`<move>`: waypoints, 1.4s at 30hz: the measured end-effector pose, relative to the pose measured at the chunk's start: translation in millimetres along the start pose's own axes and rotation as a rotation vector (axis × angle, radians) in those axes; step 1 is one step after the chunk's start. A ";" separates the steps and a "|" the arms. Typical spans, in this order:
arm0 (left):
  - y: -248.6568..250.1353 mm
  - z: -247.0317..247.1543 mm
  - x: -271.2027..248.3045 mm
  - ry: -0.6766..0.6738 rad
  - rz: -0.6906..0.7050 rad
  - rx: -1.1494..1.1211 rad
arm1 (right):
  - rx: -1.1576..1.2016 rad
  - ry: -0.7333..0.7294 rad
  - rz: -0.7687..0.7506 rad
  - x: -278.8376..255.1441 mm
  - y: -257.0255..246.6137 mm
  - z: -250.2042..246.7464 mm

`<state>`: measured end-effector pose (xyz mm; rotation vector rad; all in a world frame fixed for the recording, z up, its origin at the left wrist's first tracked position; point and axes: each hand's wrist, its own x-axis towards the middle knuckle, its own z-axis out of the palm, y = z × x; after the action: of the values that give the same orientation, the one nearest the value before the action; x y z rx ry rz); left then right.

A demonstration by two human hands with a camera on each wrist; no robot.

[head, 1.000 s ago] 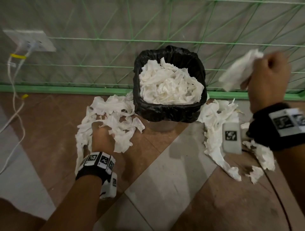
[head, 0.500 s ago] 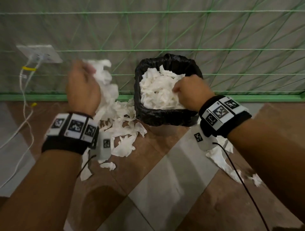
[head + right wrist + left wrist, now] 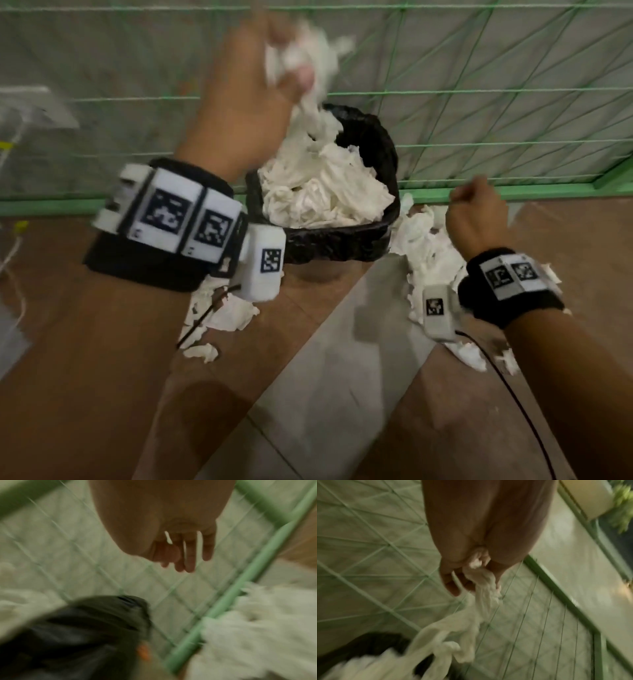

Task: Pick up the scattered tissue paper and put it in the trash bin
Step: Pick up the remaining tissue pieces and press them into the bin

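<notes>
A black-lined trash bin (image 3: 342, 243) stands by the fence, heaped with white tissue (image 3: 322, 192). My left hand (image 3: 274, 68) is raised above the bin's far left rim and grips a wad of tissue (image 3: 308, 58); a strand trails from it down into the bin. The left wrist view shows the tissue strand (image 3: 484, 595) bunched in my left hand (image 3: 471, 574). My right hand (image 3: 476, 212) hovers right of the bin over a floor pile of tissue (image 3: 424, 246). In the right wrist view my right hand (image 3: 185, 555) holds nothing, its fingers hanging loose.
More torn tissue (image 3: 226, 315) lies on the floor left of the bin, partly hidden by my left wrist. A green wire fence with a base rail (image 3: 548, 188) runs close behind. A wall socket (image 3: 37, 106) with white cables is at far left.
My left hand has swung right and up with its tissue, from left of the bin to above it. My right hand has left the bin and moved right over the floor pile.
</notes>
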<state>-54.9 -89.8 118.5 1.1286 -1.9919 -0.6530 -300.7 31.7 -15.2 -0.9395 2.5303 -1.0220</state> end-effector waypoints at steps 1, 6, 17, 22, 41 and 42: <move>-10.5 15.9 -3.8 -0.117 -0.053 0.040 | -0.228 -0.151 0.093 -2.8 26.3 6.4; -54.1 72.5 -30.8 -0.392 -0.093 0.595 | -0.830 -0.659 0.280 -58.8 150.1 45.1; -62.3 44.4 -16.5 -0.319 -0.167 0.188 | -0.900 -0.680 0.090 -64.8 120.6 33.2; -113.1 1.6 -35.1 0.334 -0.425 0.018 | -0.742 -0.608 0.154 -26.1 88.3 4.4; -245.6 76.2 -233.2 -0.653 -0.506 0.591 | 0.033 0.093 -0.548 -4.8 -158.3 -75.3; -249.8 77.3 -232.3 -0.616 -0.510 0.495 | 0.019 0.137 -0.604 -6.3 -166.1 -65.8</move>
<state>85.0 -2.3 -189.9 1.9578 -2.4800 -0.8659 -247.0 -19.9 147.4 -1.7431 2.3755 -1.2958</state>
